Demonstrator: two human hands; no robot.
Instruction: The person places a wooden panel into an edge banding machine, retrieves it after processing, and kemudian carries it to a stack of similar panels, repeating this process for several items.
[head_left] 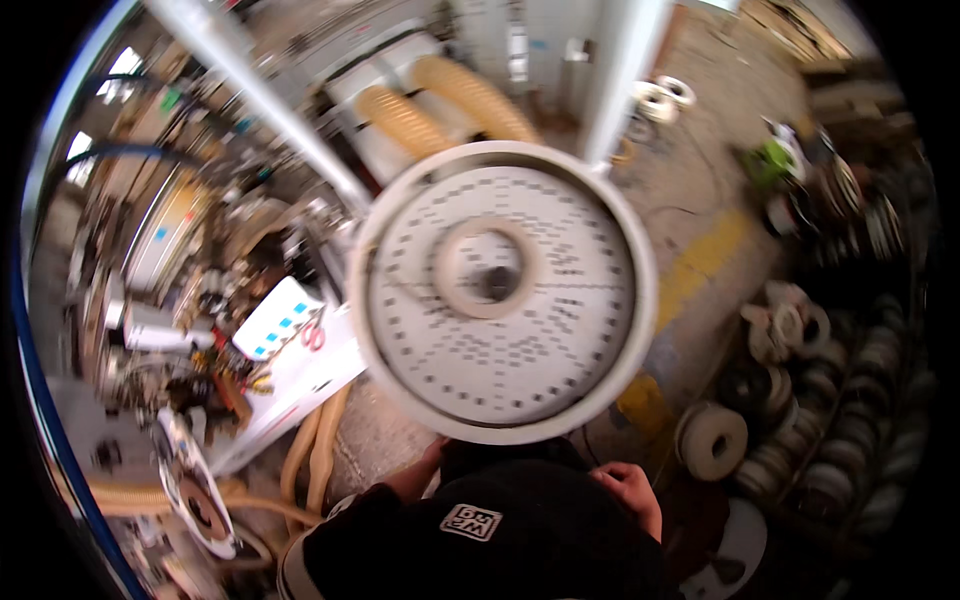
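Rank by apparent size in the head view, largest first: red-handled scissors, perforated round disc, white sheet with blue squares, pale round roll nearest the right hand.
1. Perforated round disc
2. White sheet and pale round roll: too alike to rank
3. Red-handled scissors

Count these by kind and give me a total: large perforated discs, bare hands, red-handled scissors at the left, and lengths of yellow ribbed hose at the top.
Large perforated disc: 1
Bare hands: 2 (left hand, partly hidden; right hand)
Red-handled scissors: 1
Yellow ribbed hose lengths: 2
Total: 6
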